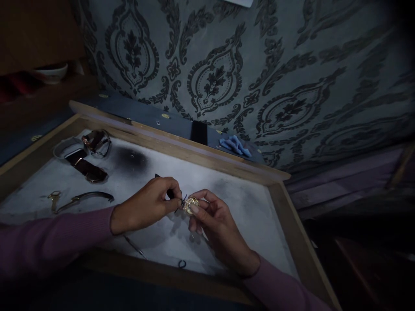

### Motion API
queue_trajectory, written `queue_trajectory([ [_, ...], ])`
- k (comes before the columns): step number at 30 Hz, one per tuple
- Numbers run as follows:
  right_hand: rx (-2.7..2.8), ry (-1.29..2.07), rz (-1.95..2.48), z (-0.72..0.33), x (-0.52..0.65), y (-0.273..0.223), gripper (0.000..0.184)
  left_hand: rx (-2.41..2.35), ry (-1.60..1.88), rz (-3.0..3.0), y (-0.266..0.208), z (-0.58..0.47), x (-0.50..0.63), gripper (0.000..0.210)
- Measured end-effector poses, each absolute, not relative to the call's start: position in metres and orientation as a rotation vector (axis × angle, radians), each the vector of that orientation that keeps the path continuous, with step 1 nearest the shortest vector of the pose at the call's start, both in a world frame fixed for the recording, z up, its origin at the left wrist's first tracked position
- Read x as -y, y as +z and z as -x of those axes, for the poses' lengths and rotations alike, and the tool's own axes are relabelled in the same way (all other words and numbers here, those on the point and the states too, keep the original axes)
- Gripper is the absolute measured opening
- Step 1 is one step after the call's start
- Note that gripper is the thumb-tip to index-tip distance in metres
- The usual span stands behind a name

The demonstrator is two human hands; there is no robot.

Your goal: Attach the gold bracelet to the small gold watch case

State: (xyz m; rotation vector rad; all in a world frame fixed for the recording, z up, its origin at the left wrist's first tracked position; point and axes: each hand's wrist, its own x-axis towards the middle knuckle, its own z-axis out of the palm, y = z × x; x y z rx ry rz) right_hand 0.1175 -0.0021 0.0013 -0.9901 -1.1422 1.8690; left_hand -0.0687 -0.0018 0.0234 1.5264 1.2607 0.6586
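Observation:
My right hand (215, 220) holds a round gold watch case (191, 206) between thumb and fingers, above the white-lined tray (253, 233). Close against the case's left side, my left hand (154, 202) is closed in a pinch on a slim black piece (170, 194). Part of that piece shows above the knuckles, and the fingers hide the rest, so its exact kind is unclear. Thin dark ends stick out between the fingertips and the case. Below the hands, a small dark open ring (182, 264) and a thin metal tool (135, 247) lie on the tray.
At the tray's left lie watches with brown straps (87, 168), another watch (96, 142), a dark curved band (87, 196) and a gold clasp piece (54, 198). Wooden rims (181, 140) enclose the tray. A blue cloth (235, 145) rests behind it, near the patterned wall.

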Motion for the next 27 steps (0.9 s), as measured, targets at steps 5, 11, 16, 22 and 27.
queue_trajectory([
  [5,1.141,1.868,0.982,-0.1172,0.0016,-0.0008,0.020,-1.252,0.675,-1.549,0.0208,0.0685,0.0011,0.005],
  [11,1.121,1.872,1.000,-0.1166,0.0032,0.0011,0.022,-1.231,0.693,-1.614,0.0203,0.0682,0.0011,0.005],
  [16,1.131,1.887,0.975,-0.1168,0.0029,0.0012,0.021,-1.213,0.654,-1.622,0.0235,0.0699,0.0021,0.006],
  [22,1.127,1.912,0.951,-0.1168,0.0032,0.0000,0.020,-1.167,0.612,-1.582,0.0267,0.0717,-0.0017,0.007],
  [27,1.106,1.940,0.936,-0.1165,0.0031,-0.0012,0.021,-1.135,0.601,-1.615,0.0266,0.0732,-0.0027,0.008],
])
